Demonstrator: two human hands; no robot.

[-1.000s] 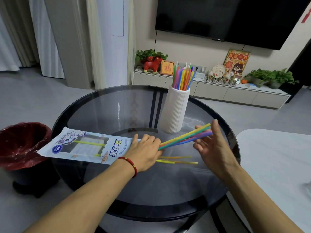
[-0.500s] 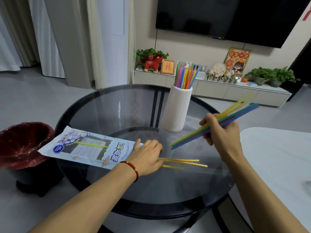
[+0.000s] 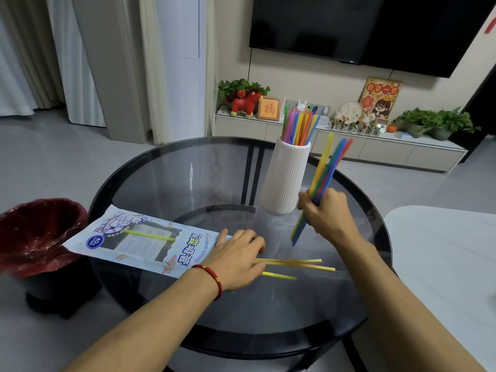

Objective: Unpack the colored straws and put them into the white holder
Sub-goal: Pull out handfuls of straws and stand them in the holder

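Observation:
A white ribbed holder (image 3: pixel 286 178) stands on the round glass table (image 3: pixel 166 183), with several colored straws (image 3: pixel 300 124) sticking out of its top. My right hand (image 3: pixel 326 213) grips a bunch of colored straws (image 3: pixel 326 170), tilted nearly upright just right of the holder. My left hand (image 3: pixel 237 255) lies flat on the open end of the blue-and-white straw packet (image 3: pixel 142 244). Three yellow straws (image 3: pixel 295 265) lie on the glass by its fingers. A yellow-green straw shows through the packet window.
A bin with a dark red liner (image 3: pixel 35 232) stands at the table's left edge. A white table (image 3: pixel 445 259) sits close on the right. A low TV cabinet (image 3: pixel 349 146) with plants and ornaments runs along the back wall.
My right hand pulled the bunch of straws out of the packet, lifted it to the right, then swung it toward upright and closer to the holder. My left hand stayed on the packet.

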